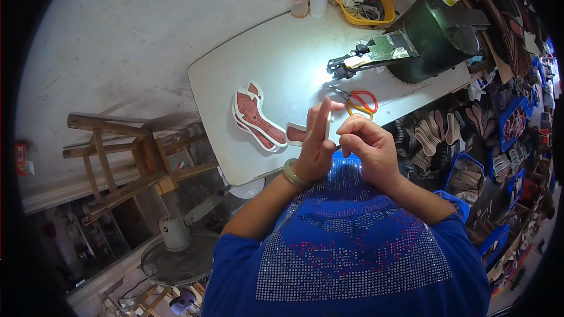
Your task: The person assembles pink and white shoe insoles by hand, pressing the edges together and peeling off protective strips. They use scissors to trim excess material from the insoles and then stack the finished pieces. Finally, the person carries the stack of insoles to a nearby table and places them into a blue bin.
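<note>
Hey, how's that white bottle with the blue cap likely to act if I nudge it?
The white bottle may tip fairly easily, since it stands upright and is taller than it is wide. Its rounded sides suggest it could roll if it fell. Pushed left, it would probably bump the red-tipped bottle close beside it.

Shoe workshop, heaped soles (427, 136) (some in blue crates (460, 206)), green machine (433, 44)

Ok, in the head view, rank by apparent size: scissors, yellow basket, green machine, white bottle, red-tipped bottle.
Largest to smallest:
1. Green machine
2. Yellow basket
3. Scissors
White bottle and red-tipped bottle: smallest, too alike to rank.
</note>
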`<state>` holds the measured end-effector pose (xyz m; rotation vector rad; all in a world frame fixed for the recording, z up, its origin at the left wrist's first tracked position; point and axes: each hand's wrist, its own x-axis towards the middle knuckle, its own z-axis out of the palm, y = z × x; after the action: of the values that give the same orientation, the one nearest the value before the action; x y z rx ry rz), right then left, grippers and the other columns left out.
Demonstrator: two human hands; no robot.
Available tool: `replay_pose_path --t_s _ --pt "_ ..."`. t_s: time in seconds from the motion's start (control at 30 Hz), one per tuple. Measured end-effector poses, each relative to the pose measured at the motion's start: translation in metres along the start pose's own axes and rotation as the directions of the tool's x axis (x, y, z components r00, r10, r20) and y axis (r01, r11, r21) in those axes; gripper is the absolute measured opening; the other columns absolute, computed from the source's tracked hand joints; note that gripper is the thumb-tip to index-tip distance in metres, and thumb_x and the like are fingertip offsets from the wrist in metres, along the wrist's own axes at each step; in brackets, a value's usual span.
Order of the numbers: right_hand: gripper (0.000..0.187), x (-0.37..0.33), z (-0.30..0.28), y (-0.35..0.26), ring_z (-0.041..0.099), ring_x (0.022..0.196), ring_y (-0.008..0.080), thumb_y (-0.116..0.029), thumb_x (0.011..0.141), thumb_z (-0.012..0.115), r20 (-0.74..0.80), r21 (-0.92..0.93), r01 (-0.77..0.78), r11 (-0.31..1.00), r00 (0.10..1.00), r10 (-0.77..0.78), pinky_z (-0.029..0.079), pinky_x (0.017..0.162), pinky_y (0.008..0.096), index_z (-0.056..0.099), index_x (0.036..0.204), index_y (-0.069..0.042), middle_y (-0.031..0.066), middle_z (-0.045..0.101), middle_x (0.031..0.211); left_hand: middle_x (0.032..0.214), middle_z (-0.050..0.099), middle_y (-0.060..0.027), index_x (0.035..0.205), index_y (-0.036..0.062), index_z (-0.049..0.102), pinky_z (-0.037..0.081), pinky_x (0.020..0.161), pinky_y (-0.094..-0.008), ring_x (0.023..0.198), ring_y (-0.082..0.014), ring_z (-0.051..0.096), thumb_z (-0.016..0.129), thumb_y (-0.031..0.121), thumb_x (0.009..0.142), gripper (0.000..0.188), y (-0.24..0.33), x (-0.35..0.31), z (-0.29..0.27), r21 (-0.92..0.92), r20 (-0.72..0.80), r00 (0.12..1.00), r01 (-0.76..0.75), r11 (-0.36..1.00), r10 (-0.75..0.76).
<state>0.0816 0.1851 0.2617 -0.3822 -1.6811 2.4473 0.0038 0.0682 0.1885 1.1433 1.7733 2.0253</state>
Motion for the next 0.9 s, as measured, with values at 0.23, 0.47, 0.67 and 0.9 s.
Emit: replay_pose_path --t_s 0.23,0.47,0.67,0.9 --pt "0.015 -0.001 -0.002 -0.002 0.055 0.072 0.0066 -0.015 0.088 0.065 -0.031 0.191 -0.210 0.959 0.975 0.220 0.045 0.066 0.0223 0.064 0.096 -0.002 0.0002 0.060 0.082 0.127 0.043 -0.0169 0.146 0.0069 0.023 0.036 0.096 -0.0415 0.112 -0.0299 0.044 0.031 0.061 0.093 0.076 0.002 0.009 -0.007 0.367 0.097 0.978 -0.207 0.907 0.184" --pt "0.013 -0.002 -0.001 -0.003 0.053 0.070 0.0072 -0.014 0.088 0.065 -0.038 0.272 -0.227 0.935 0.969 0.246 0.044 0.067 0.0219 0.064 0.093 -0.002 -0.0004 0.059 0.079 0.126 0.046 -0.0181 0.146 0.0096 0.024 0.034 0.097 -0.0487 0.114 -0.0351 0.043 0.033 0.055 0.095 0.069 0.000 0.010 -0.010 0.460 0.102 0.945 -0.323 0.827 0.312" --pt "0.016 0.002 -0.005 -0.015 0.053 0.069 0.0091 -0.018 0.087 0.064 0.074 0.348 -0.436 0.830 0.895 0.439 0.044 0.069 0.0228 0.061 0.090 -0.002 0.0007 0.056 0.075 0.126 0.047 -0.0164 0.143 0.0144 0.034 0.036 0.095 -0.0497 0.112 -0.0358 0.044 0.037 0.053 0.095 0.062 0.001 0.010 -0.015 0.513 0.120 0.918 -0.384 0.768 0.378" --pt "0.021 0.004 0.001 -0.010 0.058 0.075 0.0143 -0.021 0.089 0.059 0.251 0.490 -0.444 0.750 0.896 0.366 0.045 0.075 0.0256 0.059 0.093 0.000 0.0051 0.059 0.079 0.120 0.049 -0.0169 0.138 0.0094 0.042 0.038 0.092 -0.0498 0.109 -0.0359 0.046 0.036 0.053 0.095 0.061 0.002 0.008 -0.006 0.364 -0.017 0.922 -0.355 0.861 0.387"
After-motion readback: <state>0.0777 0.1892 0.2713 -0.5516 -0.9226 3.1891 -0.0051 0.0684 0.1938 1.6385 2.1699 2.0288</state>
